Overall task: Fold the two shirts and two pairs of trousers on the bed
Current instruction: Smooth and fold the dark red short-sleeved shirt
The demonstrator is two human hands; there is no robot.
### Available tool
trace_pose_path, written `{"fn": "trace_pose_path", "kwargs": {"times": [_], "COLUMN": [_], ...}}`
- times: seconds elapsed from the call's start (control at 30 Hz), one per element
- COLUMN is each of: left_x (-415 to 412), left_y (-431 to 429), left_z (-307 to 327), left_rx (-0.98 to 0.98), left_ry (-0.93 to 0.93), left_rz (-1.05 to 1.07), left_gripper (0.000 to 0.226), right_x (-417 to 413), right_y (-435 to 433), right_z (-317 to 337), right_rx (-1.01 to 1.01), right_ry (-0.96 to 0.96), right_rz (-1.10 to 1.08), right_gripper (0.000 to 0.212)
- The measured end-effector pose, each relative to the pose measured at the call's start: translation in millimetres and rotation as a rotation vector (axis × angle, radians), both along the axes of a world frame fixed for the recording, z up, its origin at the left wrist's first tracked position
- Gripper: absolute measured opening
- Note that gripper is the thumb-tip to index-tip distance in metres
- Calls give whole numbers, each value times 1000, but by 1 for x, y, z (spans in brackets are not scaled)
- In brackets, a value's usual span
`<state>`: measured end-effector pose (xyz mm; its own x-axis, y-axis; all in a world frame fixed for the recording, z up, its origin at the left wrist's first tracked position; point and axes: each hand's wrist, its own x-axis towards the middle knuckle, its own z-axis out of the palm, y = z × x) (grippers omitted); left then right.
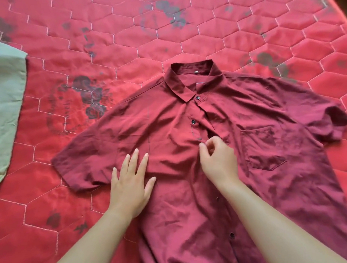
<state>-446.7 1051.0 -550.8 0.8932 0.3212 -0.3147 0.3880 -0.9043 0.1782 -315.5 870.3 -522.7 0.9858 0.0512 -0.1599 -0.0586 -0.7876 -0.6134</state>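
At the far left I am seeing a pale green garment lying on the red quilted bedcover, apart from the work. The dark red shirt is lying front-up in the middle, collar pointing away, sleeves spread. The left hand is pressing flat on the shirt near that side's sleeve, fingers straight and spread. The right hand is curling its fingers together, pinching the button placket at mid-chest. The chest pocket is lying just right of that hand.
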Motion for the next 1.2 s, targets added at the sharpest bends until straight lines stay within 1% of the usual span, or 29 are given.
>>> {"fn": "trace_pose_path", "kwargs": {"times": [0.07,0.1,0.2,0.23,0.3,0.33,0.4,0.47,0.57,0.6,0.7,0.77,0.87,0.97,1.0,1.03,1.07,1.1,1.13,1.17,1.2], "left_x": [1,1,0,1,1,2,7,15,32,39,54,61,67,73,74,73,68,60,48,32,14], "left_y": [2,2,-3,-6,-14,-19,-30,-43,-64,-72,-96,-108,-115,-117,-117,-116,-114,-111,-106,-102,-97], "left_z": [2,4,8,9,12,14,17,19,19,17,9,2,-5,-5,-2,2,6,11,16,22,28], "left_rx": [-16,-22,-10,-1,8,4,-18,-29,-26,-31,-31,-33,-22,-24,-37,-49,-58,-67,-80,-95,-111], "left_ry": [-18,-26,-43,-44,-51,-64,-88,-112,-130,-127,-69,-18,8,13,13,8,-6,-28,-48,-66,-82], "left_rz": [-13,-20,-27,-32,-66,-91,-136,-178,-242,-259,-302,-305,-292,-291,-294,-298,-295,-275,-232,-174,-108], "left_gripper": [69,70,71,71,70,70,69,67,65,65,67,70,75,75,74,72,69,66,64,61,59], "right_x": [7,8,2,0,-4,-5,-5,-6,-9,-9,-7,-6,-3,-3,-4,-5,-7,-11,-16,-24,-34], "right_y": [-7,-11,-27,-34,-49,-55,-66,-73,-78,-79,-81,-83,-86,-86,-84,-83,-83,-84,-87,-89,-91], "right_z": [6,6,0,-2,-4,-5,-7,-8,-8,-8,-10,-9,3,17,19,19,18,16,16,17,20], "right_rx": [60,51,-41,-52,-63,-83,-148,-184,-198,-189,-134,-82,3,78,71,34,-40,-138,-218,-253,-245], "right_ry": [-80,-72,44,40,-45,-73,-15,77,98,98,109,74,-98,-249,-240,-175,-61,74,162,183,142], "right_rz": [-90,-84,-4,-6,-41,-52,-39,-22,-8,-11,-18,-47,-130,-131,-96,-36,50,141,208,241,253], "right_gripper": [15,14,14,12,7,12,21,22,24,22,7,6,12,15,14,12,10,13,22,29,32]}}
